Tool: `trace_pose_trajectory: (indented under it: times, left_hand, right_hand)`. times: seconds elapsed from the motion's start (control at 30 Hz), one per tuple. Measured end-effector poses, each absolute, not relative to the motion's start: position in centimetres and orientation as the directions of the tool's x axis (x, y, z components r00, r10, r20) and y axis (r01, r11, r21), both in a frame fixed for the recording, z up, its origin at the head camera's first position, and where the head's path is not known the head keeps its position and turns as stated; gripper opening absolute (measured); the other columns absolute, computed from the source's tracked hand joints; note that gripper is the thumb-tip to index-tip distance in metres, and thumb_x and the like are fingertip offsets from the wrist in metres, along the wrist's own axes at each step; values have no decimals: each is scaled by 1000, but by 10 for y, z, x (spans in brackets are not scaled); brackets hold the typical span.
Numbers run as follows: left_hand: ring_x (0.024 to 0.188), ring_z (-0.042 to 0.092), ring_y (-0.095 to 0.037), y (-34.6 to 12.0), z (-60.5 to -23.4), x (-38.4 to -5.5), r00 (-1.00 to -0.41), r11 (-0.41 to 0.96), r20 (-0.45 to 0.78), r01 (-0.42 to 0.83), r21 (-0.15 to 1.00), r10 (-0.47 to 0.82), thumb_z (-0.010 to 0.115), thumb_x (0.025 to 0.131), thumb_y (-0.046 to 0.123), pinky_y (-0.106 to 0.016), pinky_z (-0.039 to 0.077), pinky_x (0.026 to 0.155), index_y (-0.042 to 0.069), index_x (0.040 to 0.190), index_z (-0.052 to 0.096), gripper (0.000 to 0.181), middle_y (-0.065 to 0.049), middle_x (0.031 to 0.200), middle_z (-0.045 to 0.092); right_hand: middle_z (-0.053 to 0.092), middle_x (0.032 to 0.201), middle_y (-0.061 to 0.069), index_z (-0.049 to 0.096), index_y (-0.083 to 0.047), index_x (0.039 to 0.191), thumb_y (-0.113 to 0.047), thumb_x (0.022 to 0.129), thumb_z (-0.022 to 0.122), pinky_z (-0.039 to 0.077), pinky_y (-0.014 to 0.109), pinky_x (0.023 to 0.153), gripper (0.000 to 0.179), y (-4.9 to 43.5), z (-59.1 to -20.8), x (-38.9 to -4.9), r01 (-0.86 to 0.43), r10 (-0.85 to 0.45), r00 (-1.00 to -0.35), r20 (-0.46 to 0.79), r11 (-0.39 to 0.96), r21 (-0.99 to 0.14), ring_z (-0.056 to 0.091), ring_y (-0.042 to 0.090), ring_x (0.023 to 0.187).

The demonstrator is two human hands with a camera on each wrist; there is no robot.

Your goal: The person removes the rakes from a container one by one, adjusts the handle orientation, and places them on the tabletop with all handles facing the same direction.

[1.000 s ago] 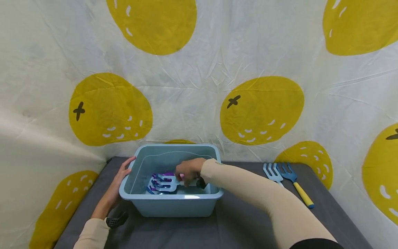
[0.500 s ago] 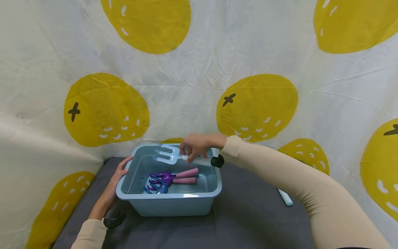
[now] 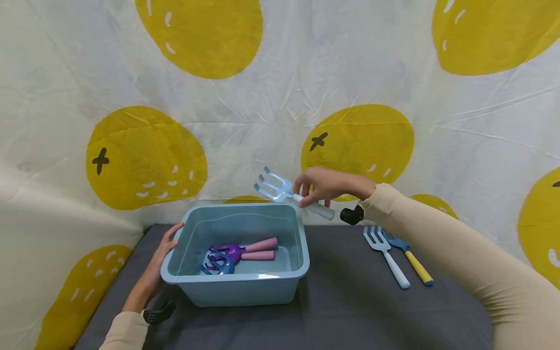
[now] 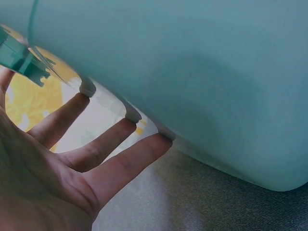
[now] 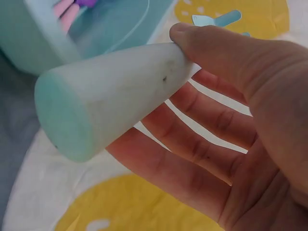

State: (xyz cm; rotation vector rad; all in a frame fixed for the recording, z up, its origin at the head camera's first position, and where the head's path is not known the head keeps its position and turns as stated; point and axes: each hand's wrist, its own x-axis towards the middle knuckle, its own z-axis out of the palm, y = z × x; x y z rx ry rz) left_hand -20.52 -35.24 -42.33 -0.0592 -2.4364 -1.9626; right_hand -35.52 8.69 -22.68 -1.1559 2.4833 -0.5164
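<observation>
My right hand [image 3: 325, 183] holds a light-blue garden hand fork [image 3: 277, 189] by its white handle, above the right back corner of a pale-blue plastic bin [image 3: 236, 292]. In the right wrist view, thumb and fingers pinch the white handle [image 5: 120, 86], its rounded end toward the camera. Its tines point up and left in the head view. My left hand [image 3: 155, 262] rests against the bin's left side; in the left wrist view its extended fingers [image 4: 130, 163] touch the bin wall [image 4: 192, 82]. Inside the bin lie purple tools [image 3: 234, 251] with pink handles and a blue fork head [image 3: 226, 266].
Right of the bin, a light-blue fork [image 3: 391, 257] with a white handle lies on the dark grey table cover [image 3: 345, 311]. Beside it is a blue fork with a yellow handle [image 3: 417, 266], partly behind the right sleeve. A fruit-print curtain [image 3: 245, 146] hangs behind.
My right hand has lifted the light-blue hand fork out of the bin and carried it up and right, past the rim. The left hand stays at the bin's left side.
</observation>
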Motion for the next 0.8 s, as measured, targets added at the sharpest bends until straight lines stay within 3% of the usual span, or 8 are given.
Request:
trace_pose_trajectory:
  times: [0.23, 0.43, 0.8]
  left_hand:
    - [142, 22, -46, -357, -422, -205, -999, 212, 30, 36, 977, 30, 29, 110, 44, -76, 22, 111, 30, 164, 13, 58, -14, 169, 4]
    - [142, 22, -47, -361, -423, -205, -999, 221, 25, 32, 975, 31, 29, 110, 45, -77, 23, 110, 32, 165, 11, 59, -15, 169, 2]
    - [142, 20, -46, -363, -421, -205, -999, 207, 21, 29, 978, 40, 28, 111, 45, -78, 19, 111, 32, 165, 11, 58, -14, 169, 0]
  right_hand:
    - [72, 101, 8, 70, -5, 122, -21, 92, 79, 59, 38, 52, 35, 130, -239, -359, -591, -732, -669, -131, 630, -505, 69, 27, 90]
    - [72, 99, 7, 70, -4, 121, -24, 92, 79, 59, 37, 53, 36, 161, -258, -361, -563, -708, -699, -98, 630, -534, 69, 19, 80]
    - [71, 96, 8, 69, -5, 122, -28, 92, 79, 59, 51, 56, 39, 210, -334, -359, -394, -591, -801, -95, 640, -660, 67, 24, 70]
